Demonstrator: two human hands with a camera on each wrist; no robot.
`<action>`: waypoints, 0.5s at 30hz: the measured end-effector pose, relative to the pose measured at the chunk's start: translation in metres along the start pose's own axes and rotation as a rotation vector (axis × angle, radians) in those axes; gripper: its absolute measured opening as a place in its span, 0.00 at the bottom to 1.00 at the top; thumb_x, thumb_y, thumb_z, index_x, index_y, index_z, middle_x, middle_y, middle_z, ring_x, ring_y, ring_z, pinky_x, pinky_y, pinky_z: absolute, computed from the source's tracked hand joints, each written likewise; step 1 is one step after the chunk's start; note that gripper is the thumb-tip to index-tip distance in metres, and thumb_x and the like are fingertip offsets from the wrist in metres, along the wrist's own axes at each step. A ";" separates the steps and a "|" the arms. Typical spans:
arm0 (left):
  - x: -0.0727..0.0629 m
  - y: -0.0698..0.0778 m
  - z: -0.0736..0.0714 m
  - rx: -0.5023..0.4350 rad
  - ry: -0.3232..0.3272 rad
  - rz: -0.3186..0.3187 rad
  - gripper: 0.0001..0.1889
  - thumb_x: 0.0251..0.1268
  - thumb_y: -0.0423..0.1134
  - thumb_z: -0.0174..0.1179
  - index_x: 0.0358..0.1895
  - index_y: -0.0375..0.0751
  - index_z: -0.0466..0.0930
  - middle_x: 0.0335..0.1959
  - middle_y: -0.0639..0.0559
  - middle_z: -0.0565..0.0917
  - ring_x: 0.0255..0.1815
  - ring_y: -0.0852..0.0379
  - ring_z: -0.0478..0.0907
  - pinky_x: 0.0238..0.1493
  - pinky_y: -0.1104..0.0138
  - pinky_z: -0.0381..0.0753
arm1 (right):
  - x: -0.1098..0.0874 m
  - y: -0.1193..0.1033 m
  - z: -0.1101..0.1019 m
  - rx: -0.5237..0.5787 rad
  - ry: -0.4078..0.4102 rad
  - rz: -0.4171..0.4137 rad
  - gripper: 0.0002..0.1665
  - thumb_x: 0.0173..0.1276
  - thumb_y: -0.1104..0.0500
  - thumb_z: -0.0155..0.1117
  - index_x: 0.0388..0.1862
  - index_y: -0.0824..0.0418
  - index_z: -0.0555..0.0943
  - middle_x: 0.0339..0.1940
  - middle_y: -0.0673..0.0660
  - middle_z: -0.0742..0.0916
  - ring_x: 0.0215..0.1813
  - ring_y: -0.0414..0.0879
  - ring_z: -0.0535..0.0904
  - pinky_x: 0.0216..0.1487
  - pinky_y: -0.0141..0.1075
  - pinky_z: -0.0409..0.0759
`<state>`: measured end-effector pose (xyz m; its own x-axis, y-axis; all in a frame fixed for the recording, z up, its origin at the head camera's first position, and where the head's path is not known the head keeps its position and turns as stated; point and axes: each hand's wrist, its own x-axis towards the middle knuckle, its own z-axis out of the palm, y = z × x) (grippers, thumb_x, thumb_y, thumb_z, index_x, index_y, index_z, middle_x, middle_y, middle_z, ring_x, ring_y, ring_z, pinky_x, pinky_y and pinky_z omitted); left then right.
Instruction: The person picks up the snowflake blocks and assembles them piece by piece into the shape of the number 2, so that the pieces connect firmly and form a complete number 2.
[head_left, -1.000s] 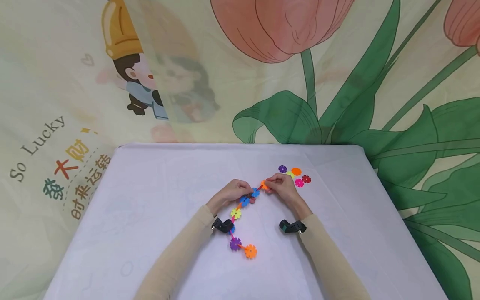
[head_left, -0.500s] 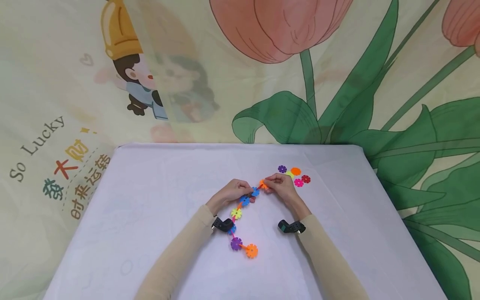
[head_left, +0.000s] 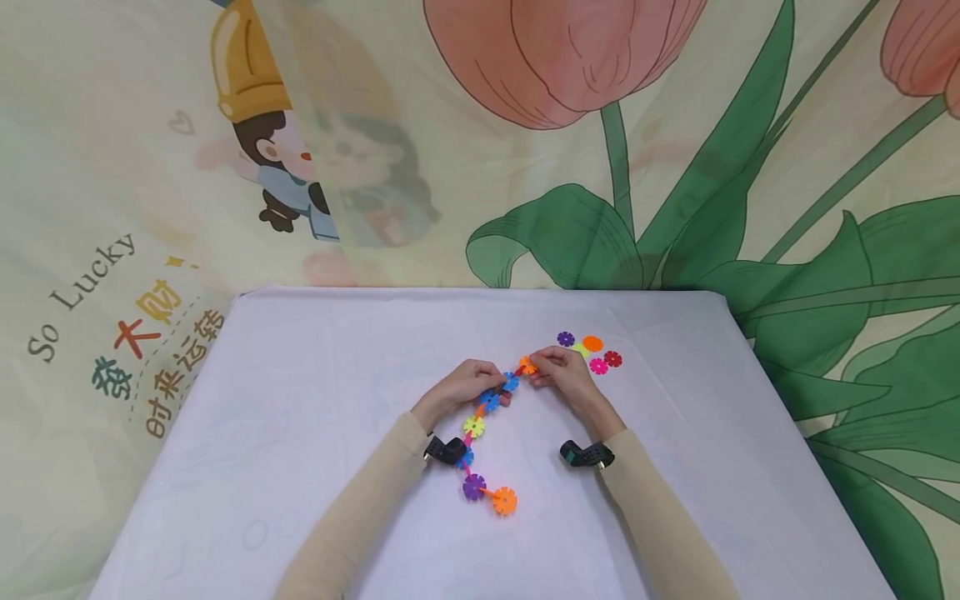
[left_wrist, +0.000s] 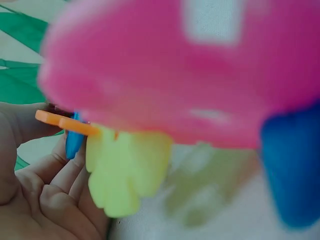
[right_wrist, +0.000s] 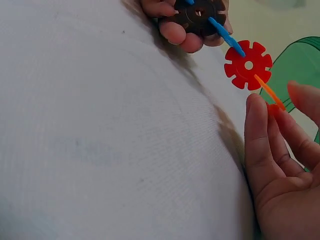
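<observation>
A chain of slotted plastic snowflake discs runs between both hands and down toward the person. My left hand [head_left: 465,385] pinches it at a black disc [right_wrist: 197,20], next to a blue disc [head_left: 511,382]. A red disc [right_wrist: 248,65] follows. At the upper end, my right hand [head_left: 566,372] pinches an orange disc [head_left: 527,365], partly hidden by the fingers in the right wrist view. Below the left hand hang a yellow disc [head_left: 474,427], a purple disc [head_left: 474,487] and another orange disc [head_left: 504,501]. A pink disc [left_wrist: 140,75] looms blurred in the left wrist view.
Loose discs lie beyond the right hand, among them a purple one [head_left: 566,339], an orange one [head_left: 593,343], a pink one [head_left: 598,366] and a dark red one [head_left: 612,359]. A white cloth covers the table [head_left: 322,350]; a printed curtain [head_left: 405,167] hangs behind it.
The chain's lower end has swung slightly to the right. The orange disc at the right fingertips has risen a touch. Both hands keep their grip almost in place.
</observation>
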<state>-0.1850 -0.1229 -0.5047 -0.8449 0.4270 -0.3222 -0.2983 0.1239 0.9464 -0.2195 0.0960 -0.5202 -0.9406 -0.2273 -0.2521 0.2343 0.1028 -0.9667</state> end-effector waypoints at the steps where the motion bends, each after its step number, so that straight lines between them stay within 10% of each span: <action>1: 0.000 0.000 -0.001 -0.003 -0.001 0.000 0.11 0.75 0.33 0.52 0.35 0.31 0.79 0.33 0.42 0.88 0.32 0.58 0.86 0.30 0.74 0.78 | -0.001 0.000 0.000 0.005 -0.004 -0.008 0.18 0.73 0.58 0.62 0.52 0.71 0.79 0.36 0.57 0.86 0.31 0.44 0.85 0.39 0.32 0.84; 9: -0.003 0.003 -0.006 0.014 0.030 0.021 0.12 0.75 0.35 0.53 0.32 0.35 0.80 0.32 0.45 0.88 0.32 0.59 0.84 0.22 0.73 0.65 | -0.007 0.002 0.001 -0.016 -0.059 -0.031 0.20 0.74 0.54 0.61 0.51 0.71 0.80 0.36 0.59 0.86 0.34 0.46 0.85 0.40 0.33 0.84; 15: -0.005 0.009 -0.008 0.014 0.070 0.029 0.12 0.75 0.35 0.52 0.36 0.31 0.80 0.36 0.41 0.88 0.38 0.55 0.86 0.37 0.72 0.77 | -0.013 0.003 0.005 -0.038 -0.141 -0.031 0.20 0.75 0.56 0.60 0.52 0.73 0.80 0.39 0.62 0.86 0.37 0.48 0.86 0.42 0.35 0.84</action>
<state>-0.1865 -0.1310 -0.4946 -0.8820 0.3671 -0.2955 -0.2679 0.1253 0.9553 -0.2053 0.0945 -0.5200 -0.9027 -0.3646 -0.2283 0.1935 0.1300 -0.9725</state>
